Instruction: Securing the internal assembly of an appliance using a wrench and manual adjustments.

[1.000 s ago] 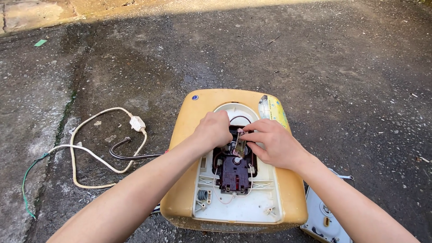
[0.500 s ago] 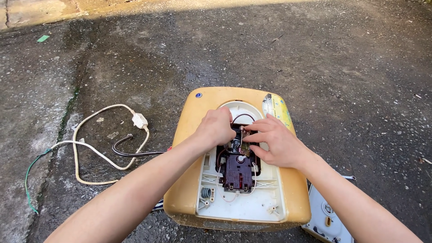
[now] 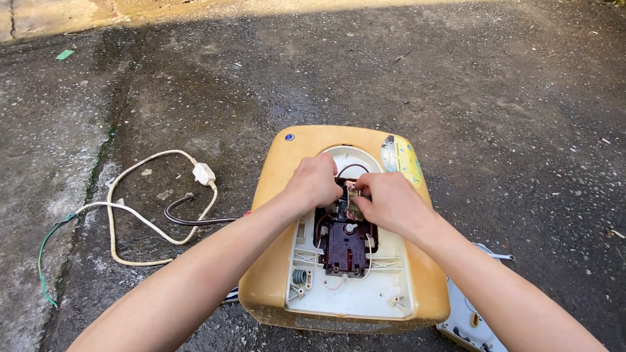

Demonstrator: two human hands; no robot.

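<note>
Bare left hand (image 3: pixel 314 182) and right hand (image 3: pixel 390 202) meet at frame centre, fingers curled, forearms converging from lower corners.

A yellow appliance casing (image 3: pixel 274 215) lies open-side up on the ground; its inside is white. A dark brown switch block (image 3: pixel 344 248) with thin wires sits at the centre; a small metal part (image 3: pixel 353 193) stands upright above it.

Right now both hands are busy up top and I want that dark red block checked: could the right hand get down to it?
Probably yes. The right hand sits just above the dark red block, which lies uncovered in the open yellow casing; only thin wires lie nearby.
</note>
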